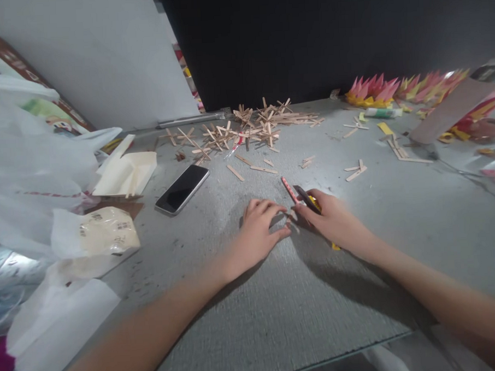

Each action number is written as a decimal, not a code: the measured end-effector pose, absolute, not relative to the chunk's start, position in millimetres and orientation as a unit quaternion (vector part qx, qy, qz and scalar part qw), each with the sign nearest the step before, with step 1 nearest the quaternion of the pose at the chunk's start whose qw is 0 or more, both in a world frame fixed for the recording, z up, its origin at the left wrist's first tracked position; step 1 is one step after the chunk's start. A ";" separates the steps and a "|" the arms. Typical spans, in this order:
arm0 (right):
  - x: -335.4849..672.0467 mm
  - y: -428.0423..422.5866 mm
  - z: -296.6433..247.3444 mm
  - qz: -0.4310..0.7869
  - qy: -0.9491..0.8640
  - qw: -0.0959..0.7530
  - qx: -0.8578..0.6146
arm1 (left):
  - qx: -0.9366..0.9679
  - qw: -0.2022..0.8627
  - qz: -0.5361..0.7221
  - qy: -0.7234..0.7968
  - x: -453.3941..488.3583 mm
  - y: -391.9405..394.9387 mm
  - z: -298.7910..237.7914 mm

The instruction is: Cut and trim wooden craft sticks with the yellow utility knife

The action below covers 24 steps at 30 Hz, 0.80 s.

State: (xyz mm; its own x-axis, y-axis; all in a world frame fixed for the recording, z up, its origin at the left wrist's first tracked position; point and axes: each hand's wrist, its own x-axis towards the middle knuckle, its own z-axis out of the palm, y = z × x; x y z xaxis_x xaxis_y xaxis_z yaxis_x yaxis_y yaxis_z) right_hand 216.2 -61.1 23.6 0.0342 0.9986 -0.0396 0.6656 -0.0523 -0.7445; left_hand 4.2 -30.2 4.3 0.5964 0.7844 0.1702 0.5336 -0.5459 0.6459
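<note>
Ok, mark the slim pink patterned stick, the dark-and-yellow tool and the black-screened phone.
Pink stick (pixel 289 189), head view: exposed middle.
Dark-and-yellow tool (pixel 306 198), head view: dark upper part.
Phone (pixel 182 189), head view: screen's middle.

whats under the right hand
A yellow bit shows at the lower edge of the right hand, above the grey table; whatever else it covers cannot be seen.

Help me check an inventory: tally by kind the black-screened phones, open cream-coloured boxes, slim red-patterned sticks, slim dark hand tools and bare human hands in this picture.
Black-screened phone: 1
Open cream-coloured box: 1
Slim red-patterned stick: 1
Slim dark hand tool: 1
Bare human hands, left hand and right hand: 2
Total: 6
</note>
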 end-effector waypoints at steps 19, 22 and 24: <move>269.8 -57.4 83.6 0.271 -0.800 -0.068 -0.531 | 0.886 0.224 0.212 0.346 2.8 -31.9 0.3; 269.8 -58.6 93.2 0.302 -0.798 -0.067 -0.517 | 0.887 0.231 0.214 0.337 2.3 -28.9 -0.3; 270.4 -58.0 96.6 0.308 -0.807 -0.049 -0.502 | 0.883 0.229 0.218 0.347 3.3 -29.3 -0.4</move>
